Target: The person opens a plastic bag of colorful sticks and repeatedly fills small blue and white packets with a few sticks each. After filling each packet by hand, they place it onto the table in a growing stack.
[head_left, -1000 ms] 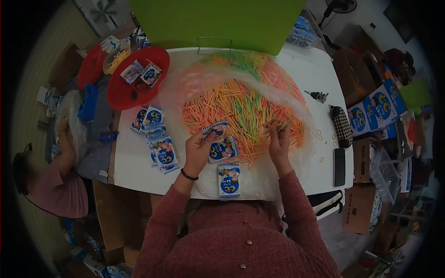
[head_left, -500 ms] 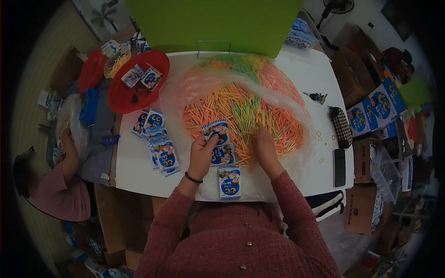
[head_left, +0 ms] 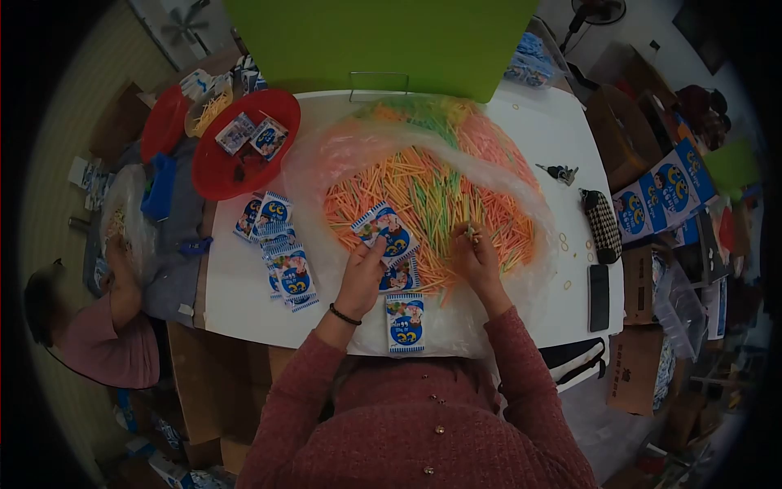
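Note:
My left hand (head_left: 360, 275) pinches a blue-and-white printed packet (head_left: 389, 236) at its lower edge, tilted over the near side of the stick pile. Another such packet (head_left: 401, 277) lies partly beneath it, and a third packet (head_left: 406, 323) rests flat near the table's front edge. My right hand (head_left: 479, 259) is closed above the heap of thin coloured sticks (head_left: 399, 179), with a few pale stick ends showing at its fingertips. The heap, pink, orange, yellow and green, lies in an opened clear plastic bag (head_left: 314, 175).
Several filled packets (head_left: 289, 273) are piled on the left, below a red basin (head_left: 244, 183) holding more packets. Keys (head_left: 560, 173), a checked pouch (head_left: 600, 226), a phone (head_left: 599, 297) and rubber bands lie on the right. A co-worker (head_left: 106, 334) sits at far left. A green panel (head_left: 375, 41) stands behind.
My right hand has drawn back a little to the right from the sticks, its fingertips turned up with stick ends showing. The packet in my left hand has tilted.

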A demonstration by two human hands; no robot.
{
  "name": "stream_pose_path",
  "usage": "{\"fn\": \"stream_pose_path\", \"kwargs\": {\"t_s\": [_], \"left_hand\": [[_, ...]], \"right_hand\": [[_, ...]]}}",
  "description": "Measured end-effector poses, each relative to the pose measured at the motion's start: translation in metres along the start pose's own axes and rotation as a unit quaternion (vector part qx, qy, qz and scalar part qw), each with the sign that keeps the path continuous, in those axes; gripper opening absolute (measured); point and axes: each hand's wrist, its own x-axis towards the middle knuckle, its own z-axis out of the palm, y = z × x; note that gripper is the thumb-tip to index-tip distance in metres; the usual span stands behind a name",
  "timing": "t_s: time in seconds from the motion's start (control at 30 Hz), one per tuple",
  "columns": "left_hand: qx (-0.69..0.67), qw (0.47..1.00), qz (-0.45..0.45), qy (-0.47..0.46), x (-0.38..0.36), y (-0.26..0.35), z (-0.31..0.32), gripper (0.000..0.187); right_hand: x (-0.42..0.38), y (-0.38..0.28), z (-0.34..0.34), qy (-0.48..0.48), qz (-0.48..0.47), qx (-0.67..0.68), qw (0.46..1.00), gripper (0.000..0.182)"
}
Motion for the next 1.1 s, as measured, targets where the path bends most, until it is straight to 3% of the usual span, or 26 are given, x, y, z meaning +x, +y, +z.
{"fn": "stream_pose_path", "kwargs": {"t_s": [0.03, 0.07, 0.13, 0.17, 0.2, 0.23, 0.27, 0.33, 0.37, 0.43, 0.47, 0.53, 0.57, 0.63, 0.67, 0.73, 0.77, 0.83, 0.97, 1.1], "left_hand": [[-0.019, 1.0, -0.005, -0.005, 0.0, 0.002, 0.005, 0.024], [-0.036, 0.999, -0.012, -0.01, -0.001, 0.003, 0.007, 0.025], [-0.038, 0.999, -0.018, -0.006, 0.003, -0.004, -0.005, 0.025], [-0.043, 0.999, -0.022, -0.001, 0.007, -0.007, -0.011, 0.025], [-0.044, 0.999, -0.021, -0.001, 0.008, -0.005, -0.013, 0.025], [-0.025, 0.999, -0.024, -0.014, 0.007, -0.004, -0.017, 0.026], [-0.007, 0.999, -0.028, -0.027, 0.006, -0.005, -0.02, 0.027], [-0.034, 0.998, -0.045, -0.019, 0.005, 0.001, -0.011, 0.027], [-0.06, 0.996, -0.06, -0.015, 0.006, 0.003, -0.008, 0.027], [-0.071, 0.994, -0.08, -0.016, 0.006, 0.001, -0.007, 0.026], [-0.081, 0.992, -0.099, -0.017, 0.007, 0.0, -0.006, 0.026], [-0.055, 0.994, -0.09, -0.026, 0.003, -0.003, -0.003, 0.025], [-0.032, 0.996, -0.082, -0.035, 0.001, -0.005, -0.001, 0.025], [-0.033, 0.996, -0.074, -0.033, -0.003, -0.008, -0.002, 0.022], [0.024, 0.998, -0.052, -0.041, -0.004, -0.011, -0.006, 0.02], [0.082, 0.995, -0.028, -0.05, -0.004, -0.009, -0.005, 0.019], [0.119, 0.991, -0.024, -0.054, -0.005, -0.009, -0.003, 0.018], [0.157, 0.986, -0.025, -0.057, -0.008, -0.008, -0.001, 0.018], [0.246, 0.963, 0.021, -0.105, -0.009, -0.005, 0.01, 0.02], [0.259, 0.956, 0.048, -0.133, -0.01, -0.005, 0.012, 0.022]], "right_hand": [[0.0, -0.005, 0.004, 0.039, -0.069, 0.038, 0.996, 0.015], [0.0, 0.0, 0.001, 0.038, -0.068, 0.04, 0.996, 0.015], [0.001, 0.008, -0.011, -0.045, -0.143, -0.229, 0.962, 0.019], [0.003, 0.011, -0.016, -0.043, -0.145, -0.229, 0.962, 0.019], [0.004, 0.008, -0.019, -0.038, -0.037, -0.079, 0.995, 0.02], [0.003, 0.007, -0.02, -0.032, 0.075, 0.074, 0.994, 0.022], [0.004, 0.006, -0.02, -0.034, 0.077, 0.074, 0.994, 0.022], [0.011, 0.003, -0.021, 0.091, 0.099, 0.25, 0.959, 0.021], [0.011, 0.003, -0.018, 0.092, 0.1, 0.25, 0.959, 0.021], [0.013, 0.002, -0.01, 0.116, -0.001, 0.095, 0.989, 0.019], [0.01, 0.004, -0.011, 0.116, -0.002, 0.097, 0.989, 0.019], [-0.002, 0.008, -0.013, -0.033, -0.061, -0.194, 0.979, 0.021], [-0.003, 0.01, -0.016, -0.034, -0.063, -0.193, 0.979, 0.021], [-0.007, 0.005, -0.019, -0.021, 0.051, -0.051, 0.997, 0.02], [-0.007, 0.004, -0.021, -0.024, 0.055, -0.05, 0.997, 0.02], [0.0, -0.008, -0.023, 0.049, -0.051, -0.009, 0.997, 0.02], [0.0, -0.014, -0.024, 0.048, -0.05, -0.009, 0.998, 0.02], [-0.007, -0.061, -0.008, -0.015, -0.028, 0.252, 0.967, 0.021], [-0.009, -0.099, 0.016, -0.103, -0.079, 0.304, 0.944, 0.022], [-0.01, -0.107, 0.031, -0.137, -0.073, 0.186, 0.97, 0.012]]}}
